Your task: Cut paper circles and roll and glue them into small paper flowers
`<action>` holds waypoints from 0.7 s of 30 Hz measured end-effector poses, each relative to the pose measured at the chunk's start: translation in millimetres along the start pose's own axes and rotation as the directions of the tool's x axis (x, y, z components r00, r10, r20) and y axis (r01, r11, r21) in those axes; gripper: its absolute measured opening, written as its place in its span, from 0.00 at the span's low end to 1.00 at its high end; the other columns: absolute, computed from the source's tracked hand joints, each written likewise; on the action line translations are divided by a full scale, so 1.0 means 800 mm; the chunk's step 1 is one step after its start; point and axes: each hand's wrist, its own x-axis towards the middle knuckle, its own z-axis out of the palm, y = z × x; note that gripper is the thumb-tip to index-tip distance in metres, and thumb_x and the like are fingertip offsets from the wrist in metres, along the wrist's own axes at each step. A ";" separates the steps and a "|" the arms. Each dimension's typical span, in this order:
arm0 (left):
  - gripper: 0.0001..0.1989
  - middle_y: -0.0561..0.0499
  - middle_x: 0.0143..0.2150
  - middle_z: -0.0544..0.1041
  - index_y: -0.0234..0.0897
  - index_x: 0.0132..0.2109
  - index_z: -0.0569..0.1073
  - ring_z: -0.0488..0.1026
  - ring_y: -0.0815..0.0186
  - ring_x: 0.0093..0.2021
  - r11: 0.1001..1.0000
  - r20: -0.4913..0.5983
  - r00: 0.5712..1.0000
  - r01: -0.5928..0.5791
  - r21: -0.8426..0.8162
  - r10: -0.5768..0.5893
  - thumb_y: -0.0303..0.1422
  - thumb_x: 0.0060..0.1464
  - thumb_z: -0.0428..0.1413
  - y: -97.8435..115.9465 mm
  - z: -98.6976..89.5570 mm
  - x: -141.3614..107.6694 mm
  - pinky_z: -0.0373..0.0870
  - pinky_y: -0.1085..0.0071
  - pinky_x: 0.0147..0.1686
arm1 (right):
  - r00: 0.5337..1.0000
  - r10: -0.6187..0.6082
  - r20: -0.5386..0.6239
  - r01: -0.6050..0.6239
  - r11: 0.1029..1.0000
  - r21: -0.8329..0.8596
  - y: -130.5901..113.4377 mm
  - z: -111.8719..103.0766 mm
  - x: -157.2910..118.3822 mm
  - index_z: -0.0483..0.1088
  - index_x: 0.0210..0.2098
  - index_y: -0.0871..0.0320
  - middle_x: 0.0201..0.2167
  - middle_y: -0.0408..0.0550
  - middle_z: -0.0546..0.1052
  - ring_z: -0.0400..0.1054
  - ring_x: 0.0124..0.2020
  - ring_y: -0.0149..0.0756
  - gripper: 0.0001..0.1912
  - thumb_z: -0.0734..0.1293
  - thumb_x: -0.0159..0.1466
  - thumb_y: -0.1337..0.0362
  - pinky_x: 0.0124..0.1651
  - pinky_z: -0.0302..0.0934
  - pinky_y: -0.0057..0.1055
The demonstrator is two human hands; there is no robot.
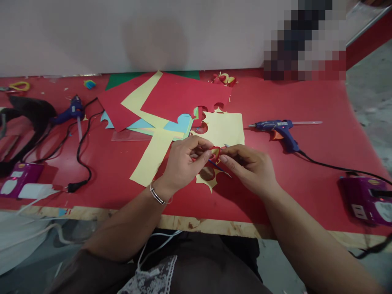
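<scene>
Between the fingertips of both hands is a small curled red-and-yellow craft piece (pixel 215 152), paper or foam. My left hand (pixel 188 161) pinches its left side, thumb against the fingers. From the right, my right hand (pixel 252 167) grips the other edge between thumb and forefinger. Just below them a thin blue stick (pixel 219 166), perhaps a pen, lies slanted. Under the hands rest a pale yellow sheet (pixel 228 126) with rounded cut-outs and a yellow scrap (pixel 212 188) with a hole. The inner fingers are partly hidden.
A blue glue gun (pixel 280 127) with a clear stick lies to the right, wired towards a purple power box (pixel 364 200). Red sheets (pixel 183 92) overlap at the back. On the left are another glue gun (pixel 72 110), dark cables and a purple box (pixel 33 171).
</scene>
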 end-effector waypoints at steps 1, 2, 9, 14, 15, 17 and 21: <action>0.03 0.49 0.39 0.85 0.39 0.44 0.80 0.82 0.68 0.38 1.000 0.001 1.000 -0.004 -0.003 0.004 0.29 0.63 0.63 -0.001 0.001 0.000 0.79 0.74 0.37 | 1.000 0.000 0.000 0.000 1.000 -0.001 0.000 0.000 0.000 0.81 0.39 0.55 0.31 0.46 0.83 0.72 0.28 0.33 0.10 0.72 0.71 0.55 0.30 0.63 0.30; 0.04 0.49 0.39 0.85 0.39 0.45 0.80 0.82 0.68 0.38 1.000 0.003 1.000 -0.005 -0.010 0.005 0.29 0.63 0.62 -0.002 0.001 -0.001 0.80 0.74 0.37 | 1.000 -0.003 -0.001 0.003 1.000 -0.001 0.001 0.000 0.000 0.81 0.39 0.55 0.31 0.46 0.83 0.72 0.28 0.33 0.10 0.72 0.71 0.56 0.31 0.63 0.30; 0.09 0.49 0.38 0.83 0.39 0.48 0.83 0.80 0.69 0.37 0.995 -0.042 0.995 -0.085 0.054 0.087 0.26 0.63 0.61 -0.007 0.004 -0.001 0.78 0.75 0.34 | 1.000 0.002 0.003 -0.002 0.999 0.037 0.003 0.000 0.000 0.81 0.39 0.55 0.33 0.46 0.83 0.72 0.29 0.32 0.11 0.72 0.71 0.54 0.31 0.63 0.29; 0.07 0.49 0.39 0.83 0.40 0.47 0.83 0.81 0.66 0.40 0.980 -0.042 0.986 -0.156 0.122 0.162 0.28 0.65 0.61 -0.009 0.004 -0.001 0.80 0.70 0.38 | 1.000 0.007 0.011 -0.007 1.000 0.026 0.001 0.001 0.001 0.80 0.38 0.56 0.31 0.45 0.82 0.69 0.27 0.30 0.12 0.73 0.71 0.54 0.29 0.60 0.28; 0.07 0.49 0.39 0.84 0.40 0.47 0.84 0.81 0.66 0.40 0.977 -0.042 0.984 -0.166 0.132 0.173 0.28 0.66 0.62 -0.009 0.004 -0.001 0.79 0.69 0.39 | 1.000 0.011 0.012 -0.011 1.000 0.026 0.001 0.001 0.001 0.80 0.37 0.56 0.30 0.45 0.81 0.68 0.26 0.30 0.12 0.73 0.70 0.54 0.29 0.60 0.28; 0.06 0.49 0.39 0.83 0.39 0.47 0.83 0.80 0.66 0.40 0.971 -0.042 0.980 -0.184 0.150 0.192 0.28 0.66 0.62 -0.009 0.004 -0.001 0.78 0.69 0.39 | 1.000 0.015 0.014 -0.015 0.999 0.028 0.000 0.001 0.002 0.80 0.37 0.56 0.29 0.45 0.80 0.67 0.25 0.29 0.12 0.73 0.70 0.54 0.28 0.59 0.28; 0.07 0.49 0.38 0.84 0.38 0.47 0.83 0.79 0.67 0.39 0.964 -0.052 0.973 -0.213 0.158 0.224 0.26 0.65 0.62 -0.005 0.003 -0.001 0.76 0.69 0.38 | 1.000 0.007 0.021 -0.007 0.999 0.041 -0.003 0.000 0.002 0.80 0.37 0.57 0.28 0.44 0.80 0.67 0.24 0.29 0.12 0.73 0.70 0.54 0.27 0.58 0.28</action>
